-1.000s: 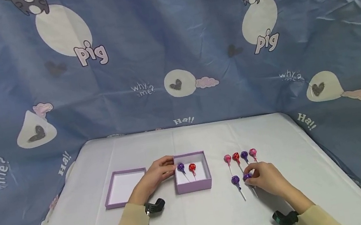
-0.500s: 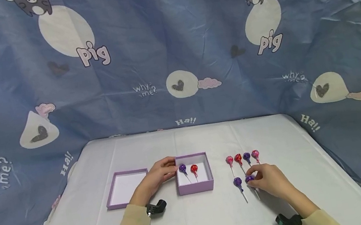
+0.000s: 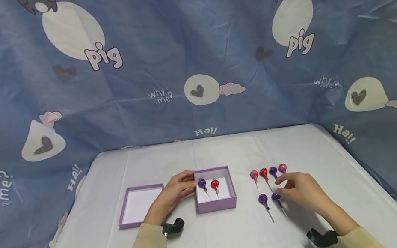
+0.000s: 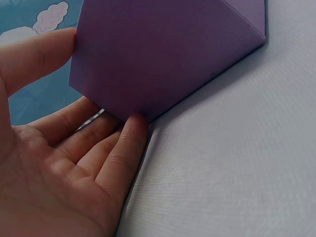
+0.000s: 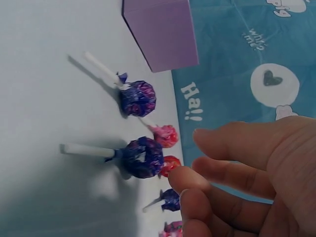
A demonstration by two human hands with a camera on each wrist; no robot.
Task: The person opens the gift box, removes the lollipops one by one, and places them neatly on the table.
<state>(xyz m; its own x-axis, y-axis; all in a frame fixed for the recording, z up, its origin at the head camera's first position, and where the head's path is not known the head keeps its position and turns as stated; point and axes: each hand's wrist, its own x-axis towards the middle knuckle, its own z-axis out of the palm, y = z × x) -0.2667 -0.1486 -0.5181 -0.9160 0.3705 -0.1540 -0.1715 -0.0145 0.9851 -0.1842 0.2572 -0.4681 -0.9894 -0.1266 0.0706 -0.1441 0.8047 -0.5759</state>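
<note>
My left hand (image 3: pixel 171 195) rests against the left side of an uncovered purple box (image 3: pixel 217 205), thumb at its top edge and fingers along its far corner. Inside the box lie a purple lollipop (image 3: pixel 202 183) and a red lollipop (image 3: pixel 214 184). My right hand (image 3: pixel 303 192) hovers just above and right of another purple lollipop (image 5: pixel 143 157), with thumb and fingers apart and nothing between them. Left of that one lies a further purple lollipop (image 5: pixel 138 98). The fingertips of my left hand (image 4: pixel 84 163) are partly hidden behind the box corner.
The purple-rimmed lid (image 3: pixel 130 225) lies left of the box. Behind the front purple pair runs a row with a pink lollipop (image 3: pixel 254 174), a red one (image 3: pixel 263 172), a purple one (image 3: pixel 273 170) and another pink one (image 3: pixel 282 168). A blue printed cloth (image 3: pixel 144 124) hangs behind the table.
My right hand has let go of the front right purple lollipop and lifted slightly away from it; its thumb and finger have parted. The left hand stays at the box. The view shifts slightly.
</note>
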